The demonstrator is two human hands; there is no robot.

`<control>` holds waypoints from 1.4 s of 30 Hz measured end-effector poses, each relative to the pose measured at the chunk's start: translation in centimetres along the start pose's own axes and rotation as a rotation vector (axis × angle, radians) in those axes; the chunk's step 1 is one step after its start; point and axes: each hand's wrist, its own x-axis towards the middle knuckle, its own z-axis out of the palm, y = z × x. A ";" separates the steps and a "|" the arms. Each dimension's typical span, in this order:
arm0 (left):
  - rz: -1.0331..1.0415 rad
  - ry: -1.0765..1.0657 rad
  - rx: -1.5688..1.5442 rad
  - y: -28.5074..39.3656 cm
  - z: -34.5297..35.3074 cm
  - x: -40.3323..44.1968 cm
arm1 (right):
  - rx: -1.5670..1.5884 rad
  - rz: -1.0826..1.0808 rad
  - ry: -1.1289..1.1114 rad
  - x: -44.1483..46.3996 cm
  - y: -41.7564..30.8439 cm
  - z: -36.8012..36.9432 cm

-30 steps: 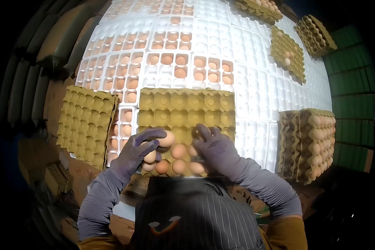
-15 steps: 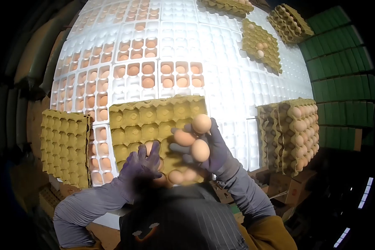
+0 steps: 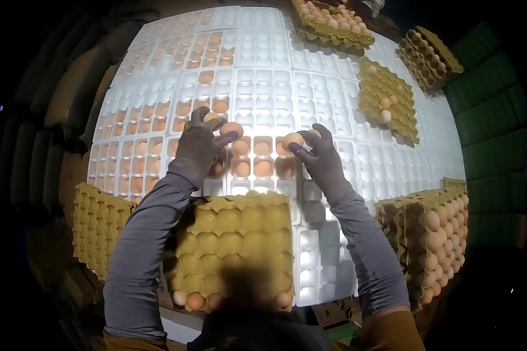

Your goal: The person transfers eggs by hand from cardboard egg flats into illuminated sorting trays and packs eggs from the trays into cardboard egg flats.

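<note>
My left hand (image 3: 199, 143), in a dark purple glove, is closed around brown eggs (image 3: 232, 130) above the white egg trays (image 3: 263, 93). One egg shows at its thumb and another between the fingers. To the right, my gloved right hand (image 3: 323, 157) grips an egg (image 3: 293, 141) between thumb and fingers, with part of a second egg behind its fingertips. Several eggs (image 3: 262, 168) sit in white cups between the hands. Nearer me lies a yellowish pulp egg tray (image 3: 231, 219) with a few eggs in its front row, partly hidden by my dark cap.
A tall stack of egg-filled pulp trays (image 3: 430, 245) stands at the right. Empty pulp trays (image 3: 102, 225) are stacked at the left. Farther back are a pulp tray with a few eggs (image 3: 392, 88) and a filled stack (image 3: 334, 26). Green stacks (image 3: 489, 161) line the right side.
Both hands have moved forward from the pulp tray to the white trays, carrying eggs. The left hand has lifted eggs out of the pulp tray. The whole view has shifted slightly.
</note>
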 end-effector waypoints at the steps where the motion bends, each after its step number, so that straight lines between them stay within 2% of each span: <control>1: -0.008 0.011 0.064 -0.1 1.8 2.0 | -0.132 0.047 -0.045 2.0 -0.9 0.0; 2: -0.045 -0.041 0.143 0.0 3.4 3.7 | -0.292 -0.032 0.028 3.6 0.0 1.1; 3: -0.088 -0.095 0.220 0.1 4.2 5.0 | -0.401 -0.050 -0.008 5.1 0.4 1.7; 5: -0.048 -0.096 0.200 -0.4 5.5 6.2 | -0.626 -0.072 -0.091 7.4 1.4 2.5; 6: -0.028 -0.099 0.188 -0.5 6.0 6.7 | -0.633 -0.049 -0.168 8.2 1.4 2.7; 9: 0.161 0.042 0.060 -1.2 6.6 9.1 | -0.468 -0.244 -0.162 8.7 -0.2 4.1; 10: 0.143 -0.002 0.094 -0.9 6.7 10.0 | -0.415 -0.384 -0.078 9.3 -0.2 5.6; 11: 0.102 -0.108 0.098 -0.8 7.0 11.0 | -0.470 -0.305 -0.225 9.9 -0.3 6.7; 13: 0.024 -0.317 0.106 -0.7 7.6 12.8 | -0.494 -0.204 -0.360 11.1 -1.3 7.3; 15: 0.106 -0.156 0.062 -0.6 8.6 13.5 | -0.278 -0.254 0.035 11.8 -0.4 7.6; 17: 0.139 -0.018 -0.260 0.4 10.4 14.9 | -0.060 -0.335 0.221 14.0 1.5 7.6; 18: 0.087 -0.006 -0.375 1.1 11.9 15.4 | -0.031 -0.286 0.196 14.9 2.6 8.0; 21: 0.088 -0.150 -0.247 1.3 15.2 16.4 | 0.238 -0.189 0.197 15.4 5.3 8.9; 22: 0.106 -0.112 -0.293 1.7 14.5 16.0 | 0.288 -0.164 0.174 14.7 4.9 7.5; 23: 0.123 -0.050 -0.385 1.7 13.4 15.1 | 0.497 -0.065 0.198 13.1 4.4 6.6; 25: 0.180 0.041 -0.487 0.7 9.3 12.8 | 0.636 0.059 0.209 9.1 3.0 4.3; 27: 0.065 -0.018 -0.681 0.2 2.4 6.8 | 0.769 0.057 0.162 3.5 2.0 2.6; 28: -0.087 -0.062 -0.655 0.0 -1.3 2.9 | 0.797 0.106 0.103 0.3 1.4 1.6; 30: -0.263 0.008 -0.615 -1.9 -6.3 -5.6 | 0.854 0.214 -0.013 -7.3 1.0 0.6; 32: -0.556 0.028 -0.536 -4.8 -9.0 -15.5 | 0.856 0.274 -0.126 -14.8 1.1 0.4; 33: -0.591 0.042 -0.559 -5.3 -9.2 -20.5 | 0.826 0.290 -0.182 -18.2 1.2 0.6; 34: -0.628 -0.050 -0.602 -8.3 -9.1 -26.1 | 0.826 0.371 -0.243 -21.4 0.8 0.9; 35: -0.760 -0.147 -0.642 -11.0 -8.2 -30.9 | 0.823 0.452 -0.297 -23.6 0.1 1.1; 36: -0.916 -0.163 -0.737 -10.0 -7.6 -33.0 | 0.814 0.473 -0.457 -24.6 -0.8 1.1; 37: -0.851 -0.378 -0.703 -7.1 -8.4 -32.9 | 0.800 0.492 -0.464 -25.0 -1.9 1.6; 38: -0.793 -0.353 -0.592 -9.4 -6.2 -35.5 | 0.786 0.510 -0.472 -25.3 -3.0 2.0; 39: -0.650 -0.340 -0.532 -10.0 -5.0 -36.7 | 0.772 0.529 -0.480 -25.7 -4.0 2.5; 41: -0.900 -0.265 -0.955 -9.9 -4.0 -35.3 | 0.821 0.539 -0.438 -25.9 -3.0 4.5; 42: -0.847 -0.265 -0.952 -10.1 -3.4 -35.2 | 0.810 0.613 -0.429 -25.3 -4.6 3.8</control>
